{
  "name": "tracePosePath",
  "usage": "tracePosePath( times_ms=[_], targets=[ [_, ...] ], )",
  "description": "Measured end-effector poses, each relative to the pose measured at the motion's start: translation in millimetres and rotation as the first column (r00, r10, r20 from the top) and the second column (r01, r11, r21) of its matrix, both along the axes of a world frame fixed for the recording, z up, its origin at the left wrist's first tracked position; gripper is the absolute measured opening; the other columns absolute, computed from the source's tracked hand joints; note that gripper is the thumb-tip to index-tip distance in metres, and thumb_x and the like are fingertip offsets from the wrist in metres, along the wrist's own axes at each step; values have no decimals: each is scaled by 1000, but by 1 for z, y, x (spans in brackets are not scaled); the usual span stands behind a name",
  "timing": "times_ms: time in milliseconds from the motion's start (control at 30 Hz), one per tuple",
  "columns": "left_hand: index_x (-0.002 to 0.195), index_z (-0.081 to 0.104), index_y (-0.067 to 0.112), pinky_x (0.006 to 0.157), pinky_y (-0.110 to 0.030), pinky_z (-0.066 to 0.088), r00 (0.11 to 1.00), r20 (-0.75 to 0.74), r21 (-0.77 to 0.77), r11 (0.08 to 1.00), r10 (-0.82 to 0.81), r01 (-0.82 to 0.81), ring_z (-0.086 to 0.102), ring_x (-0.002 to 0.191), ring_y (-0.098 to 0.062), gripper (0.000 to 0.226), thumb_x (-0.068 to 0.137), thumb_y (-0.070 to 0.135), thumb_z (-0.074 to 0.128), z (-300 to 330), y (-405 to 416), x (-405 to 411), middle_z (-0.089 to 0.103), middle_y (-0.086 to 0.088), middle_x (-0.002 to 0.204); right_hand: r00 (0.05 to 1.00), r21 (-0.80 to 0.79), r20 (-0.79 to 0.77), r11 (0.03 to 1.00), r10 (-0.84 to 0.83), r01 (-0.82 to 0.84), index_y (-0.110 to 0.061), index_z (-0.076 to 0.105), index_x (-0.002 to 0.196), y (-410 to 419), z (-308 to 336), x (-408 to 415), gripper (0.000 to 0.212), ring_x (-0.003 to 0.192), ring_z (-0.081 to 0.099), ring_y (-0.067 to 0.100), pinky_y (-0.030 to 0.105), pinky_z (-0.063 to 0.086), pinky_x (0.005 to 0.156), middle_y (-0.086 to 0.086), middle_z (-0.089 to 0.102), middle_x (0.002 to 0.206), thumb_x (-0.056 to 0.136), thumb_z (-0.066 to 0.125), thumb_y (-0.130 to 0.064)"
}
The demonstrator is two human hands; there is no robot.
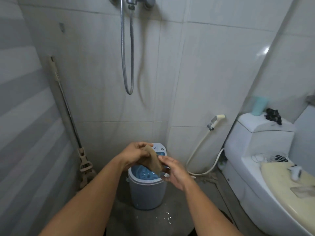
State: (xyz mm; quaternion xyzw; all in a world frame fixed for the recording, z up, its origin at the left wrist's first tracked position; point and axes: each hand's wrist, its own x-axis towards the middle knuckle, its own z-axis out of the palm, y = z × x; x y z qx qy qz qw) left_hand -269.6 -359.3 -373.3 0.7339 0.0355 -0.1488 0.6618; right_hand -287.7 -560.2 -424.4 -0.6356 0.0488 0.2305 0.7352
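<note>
A small brown cloth hangs above the open tub of a little grey-and-blue washing machine on the bathroom floor. My left hand grips the cloth's upper end with curled fingers. My right hand is at the cloth's lower right side, fingers fairly straight, touching or just beside it. The machine's blue inner drum shows below the cloth, and its control panel sits at the back behind my hands.
A toilet with a yellowish seat cover stands at the right, small items on it. A bidet sprayer and hose hang on the wall. A mop leans at the left. A shower hose hangs above.
</note>
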Motion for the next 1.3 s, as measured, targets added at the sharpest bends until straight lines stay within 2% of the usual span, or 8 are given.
tracePosePath(
  times_ms=[200,300,433,533,767,967,1100,1300],
  targets=[
    [100,73,17,78,-31,58,996,72,310,950,-56,31,66,86,-18,20,83,6,69,-4,1,10,73,-6,93,989,-128,146,991,-20,39,-17,78,90,1,2,1,4,70,67,4,16,48,61,-3,77,82,90,77,-21],
    [80,68,19,66,-22,53,993,111,393,920,-31,-15,65,80,-16,8,86,15,70,-5,-2,10,69,-1,82,984,-129,162,988,-68,89,-19,77,78,-1,0,5,14,67,66,9,15,49,58,-1,75,78,92,75,-18],
    [90,65,9,81,-35,59,997,76,302,953,-8,-15,69,91,-24,12,89,20,65,-11,-4,8,72,-9,95,991,-17,105,996,-86,88,-16,79,91,-1,-1,9,6,85,70,26,55,58,89,11,76,90,93,73,-18],
    [95,64,12,83,-43,59,998,52,252,966,47,-58,69,98,-31,14,88,24,63,-20,-3,7,72,-11,97,993,63,51,993,-104,101,-6,75,107,1,-2,13,18,91,70,34,66,53,97,19,75,98,89,76,-7],
    [82,60,10,53,-26,55,994,25,200,973,110,-113,64,64,-14,21,77,14,80,-22,-9,3,64,-3,73,937,-64,56,935,-346,349,-8,72,95,11,-6,19,21,74,73,23,29,59,56,11,78,89,80,81,3],
    [68,60,4,48,-33,58,965,100,246,934,241,-259,62,54,-16,23,73,10,81,-20,-19,5,66,-14,65,905,-97,204,912,-373,397,-12,76,85,22,-6,23,13,70,72,21,40,64,71,13,80,85,85,78,1],
    [68,61,6,59,-45,60,957,184,357,892,226,-279,60,57,-19,22,68,18,80,-21,-18,8,65,-9,63,856,-266,406,855,-320,445,-5,74,80,28,-12,23,22,65,59,11,45,61,70,18,75,75,79,82,-25],
    [75,68,2,69,-48,62,963,-42,1,964,266,-267,73,68,-23,28,88,27,63,-3,-30,-1,71,-10,67,882,-222,412,913,-229,341,-26,77,71,33,-1,17,29,62,66,4,33,62,71,-8,71,61,98,67,-22]
  ],
)
